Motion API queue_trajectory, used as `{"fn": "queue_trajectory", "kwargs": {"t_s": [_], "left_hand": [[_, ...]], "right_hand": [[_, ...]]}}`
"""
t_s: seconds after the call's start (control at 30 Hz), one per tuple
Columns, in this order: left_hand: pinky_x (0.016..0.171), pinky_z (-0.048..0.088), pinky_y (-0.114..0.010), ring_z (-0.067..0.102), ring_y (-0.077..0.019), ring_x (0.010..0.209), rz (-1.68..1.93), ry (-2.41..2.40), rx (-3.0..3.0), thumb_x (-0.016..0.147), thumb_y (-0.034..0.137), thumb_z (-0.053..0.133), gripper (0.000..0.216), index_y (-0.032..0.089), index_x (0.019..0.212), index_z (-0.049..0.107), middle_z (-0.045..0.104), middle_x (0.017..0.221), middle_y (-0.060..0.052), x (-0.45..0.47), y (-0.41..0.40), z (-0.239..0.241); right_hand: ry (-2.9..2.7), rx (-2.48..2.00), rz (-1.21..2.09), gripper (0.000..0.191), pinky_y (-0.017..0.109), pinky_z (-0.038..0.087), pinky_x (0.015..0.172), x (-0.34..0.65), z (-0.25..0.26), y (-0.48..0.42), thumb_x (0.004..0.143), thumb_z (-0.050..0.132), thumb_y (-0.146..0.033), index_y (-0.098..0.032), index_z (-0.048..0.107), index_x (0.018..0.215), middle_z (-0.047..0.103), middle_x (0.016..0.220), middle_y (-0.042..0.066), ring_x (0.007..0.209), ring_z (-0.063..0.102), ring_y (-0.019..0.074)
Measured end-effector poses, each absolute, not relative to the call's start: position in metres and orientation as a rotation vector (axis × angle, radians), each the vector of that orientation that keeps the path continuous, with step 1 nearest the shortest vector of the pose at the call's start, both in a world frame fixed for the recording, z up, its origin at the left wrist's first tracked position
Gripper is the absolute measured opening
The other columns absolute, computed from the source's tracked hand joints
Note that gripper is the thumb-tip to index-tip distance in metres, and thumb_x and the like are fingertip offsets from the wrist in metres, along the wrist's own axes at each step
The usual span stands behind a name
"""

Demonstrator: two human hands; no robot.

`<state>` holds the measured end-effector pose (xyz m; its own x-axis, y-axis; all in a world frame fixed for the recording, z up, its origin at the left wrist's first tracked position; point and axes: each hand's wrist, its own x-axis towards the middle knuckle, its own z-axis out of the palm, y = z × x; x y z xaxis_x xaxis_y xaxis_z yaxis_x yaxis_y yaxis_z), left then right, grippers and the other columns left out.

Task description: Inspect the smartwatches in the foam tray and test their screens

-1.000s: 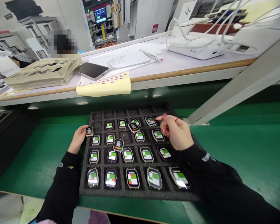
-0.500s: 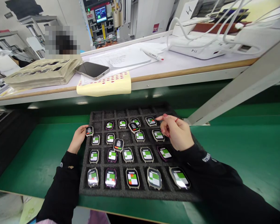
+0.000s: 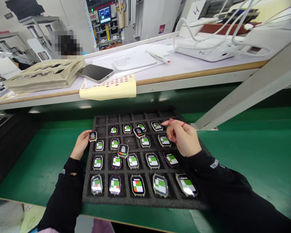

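Note:
A dark foam tray (image 3: 145, 202) holds several square-faced smartwatches without straps in its compartments, most with green-and-white screens. At the tray's left edge, my left hand (image 3: 81, 144) grips a smartwatch (image 3: 92, 136) with a dark text screen; its fingertips are partly hidden behind the watch. My right hand (image 3: 183, 136) is over the tray's right side, index finger stretched toward the smartwatch (image 3: 156, 126) in the upper right and the other fingers curled. Two more smartwatches with dark text screens, one upper (image 3: 139, 132) and one lower (image 3: 123, 150), lie tilted across the dividers.
The tray lies on a green bench (image 3: 252, 168). Behind it runs a raised shelf with a phone (image 3: 96, 73), papers (image 3: 133, 61), a marker (image 3: 160, 57), a beige tray (image 3: 46, 76) and white cabled devices (image 3: 208, 48). A slanted metal post (image 3: 247, 81) stands at right. Another person is beyond the shelf.
My hands, the tray and the watches look unmoved. The person beyond the shelf has shifted slightly lower.

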<state>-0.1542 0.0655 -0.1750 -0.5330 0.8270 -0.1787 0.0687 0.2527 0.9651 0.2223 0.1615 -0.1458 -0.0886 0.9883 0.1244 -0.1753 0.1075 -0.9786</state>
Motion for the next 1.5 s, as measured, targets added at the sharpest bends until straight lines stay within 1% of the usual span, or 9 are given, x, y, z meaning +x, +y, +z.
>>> {"fn": "queue_trajectory", "kwargs": {"t_s": [0.23, 0.9, 1.1, 1.3, 1.5], "left_hand": [[0.093, 0.052, -0.038, 0.069, -0.0256, 0.099, 1.351, 1.794, 0.830, 0.069, 0.039, 0.076, 0.043, 0.015, 0.104, 0.065, 0.074, 0.103, -0.011, -0.1556, 0.0657, -0.1770], [0.095, 0.052, -0.040, 0.068, -0.0276, 0.103, 1.342, 1.832, 0.819, 0.069, 0.037, 0.077, 0.041, 0.016, 0.103, 0.066, 0.073, 0.104, -0.011, -0.1536, 0.0665, -0.1742], [0.095, 0.052, -0.039, 0.068, -0.0273, 0.103, 1.336, 1.840, 0.814, 0.071, 0.034, 0.074, 0.038, 0.016, 0.103, 0.066, 0.074, 0.106, -0.011, -0.1526, 0.0662, -0.1729], [0.096, 0.051, -0.039, 0.068, -0.0268, 0.103, 1.330, 1.839, 0.818, 0.072, 0.035, 0.073, 0.038, 0.015, 0.105, 0.066, 0.073, 0.107, -0.011, -0.1523, 0.0655, -0.1726], [0.095, 0.052, -0.039, 0.068, -0.0278, 0.104, 1.328, 1.830, 0.826, 0.071, 0.036, 0.075, 0.039, 0.016, 0.103, 0.066, 0.073, 0.106, -0.011, -0.1523, 0.0649, -0.1716]], "right_hand": [[-1.220, -0.949, 1.268, 0.049, 0.023, 0.018, 0.036, 0.2213, -0.1435, 0.1607, 0.077, 0.078, -0.065, -0.017, 0.069, 0.076, 0.045, 0.044, -0.003, 0.035, 0.028, 0.0104], [-1.224, -0.939, 1.267, 0.048, 0.022, 0.018, 0.035, 0.2214, -0.1442, 0.1610, 0.079, 0.078, -0.064, -0.017, 0.069, 0.076, 0.044, 0.044, -0.003, 0.035, 0.028, 0.0101], [-1.183, -0.941, 1.295, 0.051, 0.021, 0.019, 0.035, 0.2217, -0.1456, 0.1608, 0.074, 0.082, -0.066, -0.016, 0.071, 0.075, 0.045, 0.044, -0.003, 0.036, 0.028, 0.0093], [-1.182, -0.940, 1.299, 0.050, 0.021, 0.019, 0.036, 0.2221, -0.1458, 0.1613, 0.075, 0.082, -0.064, -0.015, 0.072, 0.076, 0.046, 0.045, -0.002, 0.037, 0.029, 0.0093], [-1.176, -0.948, 1.292, 0.054, 0.020, 0.019, 0.036, 0.2224, -0.1468, 0.1612, 0.074, 0.083, -0.067, -0.015, 0.072, 0.075, 0.046, 0.044, -0.002, 0.037, 0.028, 0.0089]]}}
